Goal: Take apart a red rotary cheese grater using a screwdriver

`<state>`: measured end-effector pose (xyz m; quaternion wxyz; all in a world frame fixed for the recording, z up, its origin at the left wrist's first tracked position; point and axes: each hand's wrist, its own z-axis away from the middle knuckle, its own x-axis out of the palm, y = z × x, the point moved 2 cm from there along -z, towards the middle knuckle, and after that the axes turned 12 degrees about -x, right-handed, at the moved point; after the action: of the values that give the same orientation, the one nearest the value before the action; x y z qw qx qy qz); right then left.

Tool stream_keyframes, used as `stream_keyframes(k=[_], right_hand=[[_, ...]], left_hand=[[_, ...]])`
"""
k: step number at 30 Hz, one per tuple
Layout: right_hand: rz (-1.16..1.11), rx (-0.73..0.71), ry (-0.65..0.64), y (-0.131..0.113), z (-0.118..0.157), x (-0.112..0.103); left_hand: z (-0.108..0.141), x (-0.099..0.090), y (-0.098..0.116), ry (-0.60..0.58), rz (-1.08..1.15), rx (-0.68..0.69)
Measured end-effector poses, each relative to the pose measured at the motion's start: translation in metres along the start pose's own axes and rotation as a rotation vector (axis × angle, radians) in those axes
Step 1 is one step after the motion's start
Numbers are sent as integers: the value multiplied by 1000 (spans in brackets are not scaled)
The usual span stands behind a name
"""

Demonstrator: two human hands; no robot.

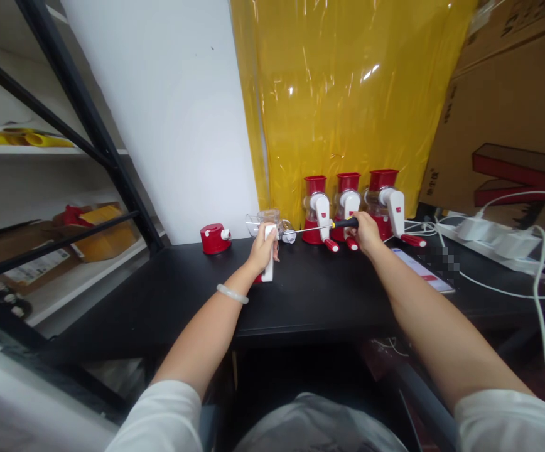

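Observation:
My left hand (259, 251) is closed round a white crank handle (269, 271), which stands roughly upright above the table; a bit of red shows at its lower end. In my right hand (366, 233) is a screwdriver (345, 223) with a black and yellow handle. Its long shaft points left, and the tip reaches the upper part of the crank, though exact contact is too small to make out. Just behind my left hand sit a clear plastic grater housing (269, 217) and a clear and metal drum-like part (288, 233). A red base (215, 239) rests further left.
Three assembled red and white rotary graters (316, 207) line the back of the black table (183, 289). A phone (420, 270) lies right of my right arm, near a power strip (493, 242) with white cables. Shelving stands left; a large carton (508, 119) stands right.

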<state>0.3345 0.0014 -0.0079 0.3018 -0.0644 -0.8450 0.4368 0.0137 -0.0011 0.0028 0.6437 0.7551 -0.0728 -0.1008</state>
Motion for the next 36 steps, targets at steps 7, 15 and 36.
stream_keyframes(k=[7,15,36], right_hand=[[-142,85,79,-4,-1,3],[-5,4,-18,2,0,-1],[78,-16,-47,9,-3,-4]], left_hand=[[2,1,2,-15,-15,8],[-1,-1,0,-25,-3,23],[2,0,5,-4,25,-11]])
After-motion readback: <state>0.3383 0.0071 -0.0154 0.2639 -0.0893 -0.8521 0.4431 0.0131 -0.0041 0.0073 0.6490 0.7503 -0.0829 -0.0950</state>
